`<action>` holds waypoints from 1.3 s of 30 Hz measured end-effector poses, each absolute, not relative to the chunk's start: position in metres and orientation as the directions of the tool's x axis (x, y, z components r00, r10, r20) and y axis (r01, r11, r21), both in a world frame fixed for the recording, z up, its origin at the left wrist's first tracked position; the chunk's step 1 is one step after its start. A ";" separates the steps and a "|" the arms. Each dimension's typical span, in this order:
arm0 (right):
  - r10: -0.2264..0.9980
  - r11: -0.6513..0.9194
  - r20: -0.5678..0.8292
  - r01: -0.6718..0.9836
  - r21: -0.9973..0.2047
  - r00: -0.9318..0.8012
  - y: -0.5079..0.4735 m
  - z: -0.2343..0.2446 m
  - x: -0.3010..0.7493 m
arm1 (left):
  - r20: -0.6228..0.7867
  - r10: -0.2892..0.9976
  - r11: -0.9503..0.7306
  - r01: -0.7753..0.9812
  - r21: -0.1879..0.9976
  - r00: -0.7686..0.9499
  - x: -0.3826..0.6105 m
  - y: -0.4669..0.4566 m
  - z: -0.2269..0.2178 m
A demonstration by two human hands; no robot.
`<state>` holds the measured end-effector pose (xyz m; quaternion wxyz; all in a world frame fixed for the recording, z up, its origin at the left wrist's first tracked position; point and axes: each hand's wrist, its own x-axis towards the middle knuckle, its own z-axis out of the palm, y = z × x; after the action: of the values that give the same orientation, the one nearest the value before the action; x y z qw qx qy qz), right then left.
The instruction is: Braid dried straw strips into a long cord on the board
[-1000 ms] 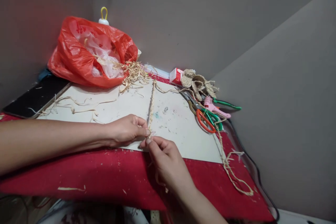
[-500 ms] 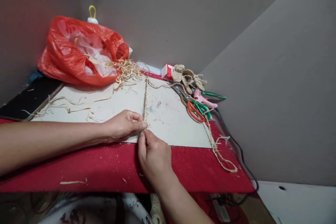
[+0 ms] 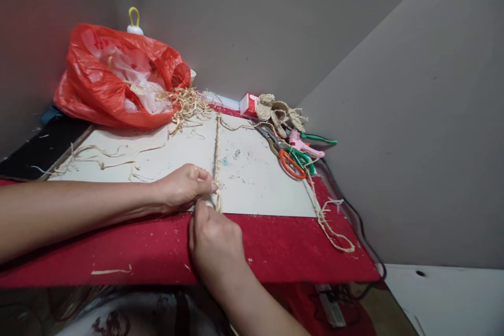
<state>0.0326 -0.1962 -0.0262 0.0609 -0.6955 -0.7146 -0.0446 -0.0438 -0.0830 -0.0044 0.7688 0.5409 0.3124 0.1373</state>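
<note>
Left hand (image 3: 188, 187), extended sideways, pinches the braid (image 3: 217, 152); right hand (image 3: 217, 237) curls below, grip hidden.

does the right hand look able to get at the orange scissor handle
Probably yes: only the bare white board seems to lie between the right hand and the orange scissor handle, though it would likely need to leave the braid first.

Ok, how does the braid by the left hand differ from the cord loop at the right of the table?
The braid looks thicker; the cord loop looks thinner.
The braid runs nearly straight on the white board; the cord loop curls on the red cloth.
The left hand pinches the braid; neither hand touches the cord loop.
Both are pale straw-coloured.
</note>
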 end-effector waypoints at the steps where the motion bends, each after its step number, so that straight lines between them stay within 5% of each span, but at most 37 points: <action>1: 0.989 0.085 0.126 0.996 -0.041 -0.079 -0.203 -0.025 0.029 | -0.332 0.553 0.368 0.134 0.920 0.764 -0.044 -0.083 -0.004; 4: 0.969 0.246 0.069 0.947 -0.204 -0.237 -0.229 -0.014 0.028 | -0.336 0.554 0.364 0.141 0.921 0.762 -0.044 -0.081 -0.005; 6: 0.964 0.262 0.080 0.855 -0.448 -0.253 -0.242 0.002 0.039 | -0.340 0.531 0.375 0.145 0.916 0.776 -0.044 -0.079 -0.006; 11: 0.917 -0.116 0.146 0.596 -0.794 0.372 -0.218 0.032 0.088 | -0.313 0.515 0.353 0.136 0.926 0.798 -0.045 -0.079 -0.005; 17: 0.910 -0.179 -0.064 0.250 -0.952 0.410 -0.160 0.029 0.118 | -0.259 0.551 0.272 0.122 0.955 0.793 -0.045 -0.080 -0.003; 19: 0.891 -0.199 -0.169 0.028 -0.980 0.422 -0.154 0.030 0.118 | -0.239 0.568 0.231 0.126 0.965 0.788 -0.045 -0.080 -0.005; 22: 0.901 -0.366 -0.392 -0.159 -0.917 0.188 -0.153 0.026 0.110 | -0.214 0.571 0.215 0.108 0.971 0.793 -0.044 -0.079 -0.010; 26: 0.853 -0.519 -0.508 -0.088 -0.850 -0.120 -0.152 0.013 0.101 | -0.140 0.505 0.197 0.044 0.979 0.852 -0.044 -0.078 -0.015; 39: 0.848 -0.397 -0.439 0.192 -0.897 -0.298 -0.144 -0.003 0.124 | -0.276 0.486 0.147 0.234 0.961 0.829 -0.045 -0.075 -0.004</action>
<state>0.1244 -0.1441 -0.0027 0.2551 -0.5348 -0.4863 0.6422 -0.0450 -0.0747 -0.0044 0.7045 0.6468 0.2782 0.0893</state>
